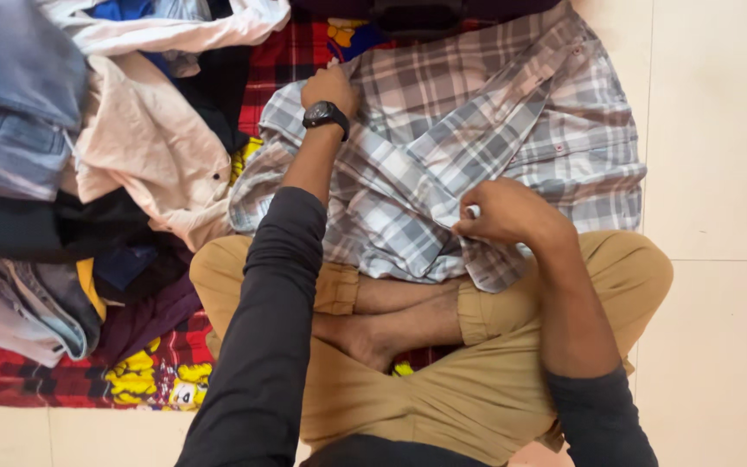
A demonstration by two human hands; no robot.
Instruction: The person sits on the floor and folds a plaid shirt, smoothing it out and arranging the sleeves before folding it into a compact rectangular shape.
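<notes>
On floor, over crossed legs: grey plaid shirt (pixel 494 130) spread flat, buttoned. Left hand (pixel 332 88) closed, pressing collar-side edge; right hand (pixel 503 212) pinching near hem. No fold made yet. Clothes pile (pixel 71 173) waits unsorted beside.

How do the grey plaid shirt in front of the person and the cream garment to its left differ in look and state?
The grey plaid shirt is checked and lies spread across the person's lap; the cream garment is plain and sits crumpled against the clothes pile. The left hand presses the plaid shirt and the right hand pinches its edge; neither hand touches the cream one. Both lie partly over the red patterned blanket.
</notes>
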